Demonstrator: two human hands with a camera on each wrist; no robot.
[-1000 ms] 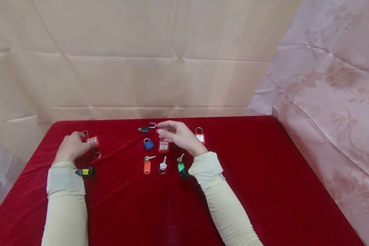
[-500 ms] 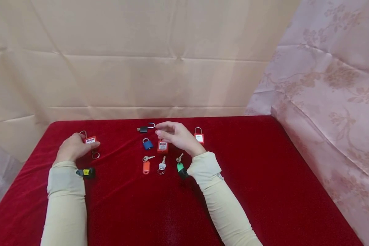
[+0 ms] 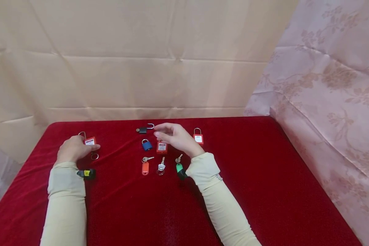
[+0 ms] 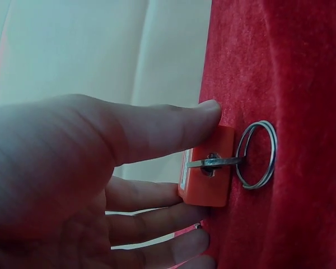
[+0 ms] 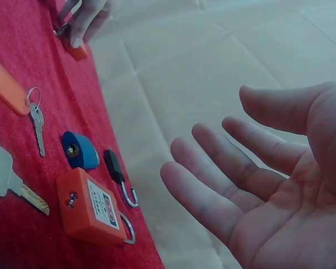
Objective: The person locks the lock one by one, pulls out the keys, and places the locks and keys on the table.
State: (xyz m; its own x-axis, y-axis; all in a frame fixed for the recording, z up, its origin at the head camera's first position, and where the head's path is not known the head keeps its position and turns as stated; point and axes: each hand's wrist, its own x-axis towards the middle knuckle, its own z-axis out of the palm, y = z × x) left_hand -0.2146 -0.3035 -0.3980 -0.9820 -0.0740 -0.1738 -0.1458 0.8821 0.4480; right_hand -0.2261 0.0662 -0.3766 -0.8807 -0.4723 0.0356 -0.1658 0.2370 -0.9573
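In the head view my left hand (image 3: pixel 74 149) is at a red padlock (image 3: pixel 90 140) at the table's left, its thumb across the lower edge. The left wrist view shows this padlock (image 4: pixel 209 182) between thumb and fingers, with a key (image 4: pixel 213 162) in its keyhole and a split ring (image 4: pixel 256 155) on the key. My right hand (image 3: pixel 178 137) hovers with relaxed fingers above a second red padlock (image 3: pixel 162 147), holding nothing. Beside that lie a blue padlock (image 3: pixel 147 145) and a black padlock (image 3: pixel 142 130) with its shackle swung out.
A third red padlock (image 3: pixel 198 138) lies right of my right hand. Nearer the front are a key with an orange tag (image 3: pixel 145 168), a silver key (image 3: pixel 161 166) and a key with a green tag (image 3: pixel 179 167). Red cloth (image 3: pixel 135 212) covers the table; curtains hang behind and at right.
My left thumb has moved right across the padlock's lower edge and now covers the key's place in the head view. The right hand keeps its pose; the head view has shifted slightly.
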